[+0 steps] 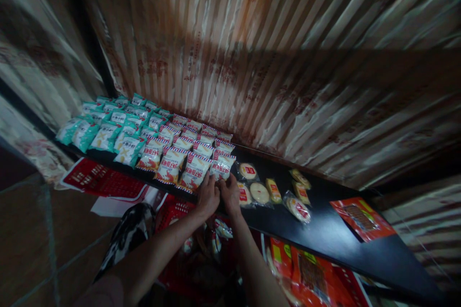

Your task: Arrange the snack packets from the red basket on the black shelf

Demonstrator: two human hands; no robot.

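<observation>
Both my hands reach onto a black shelf lined with snack packets. My left hand rests fingers-down on the front edge of the red-and-white packets, touching the nearest one. My right hand sits right beside it, its fingers on the last red-and-white packet of the row. The fingertips of both hands are curled over the packets' edges. Teal packets fill the shelf's left part. Several round and oblong clear-wrapped biscuits lie loose just right of my right hand.
An orange-red flat packet lies at the shelf's right end. A red basket with packets stands below my arms, a red crate to the left, orange packets at lower right. A striped curtain hangs behind the shelf.
</observation>
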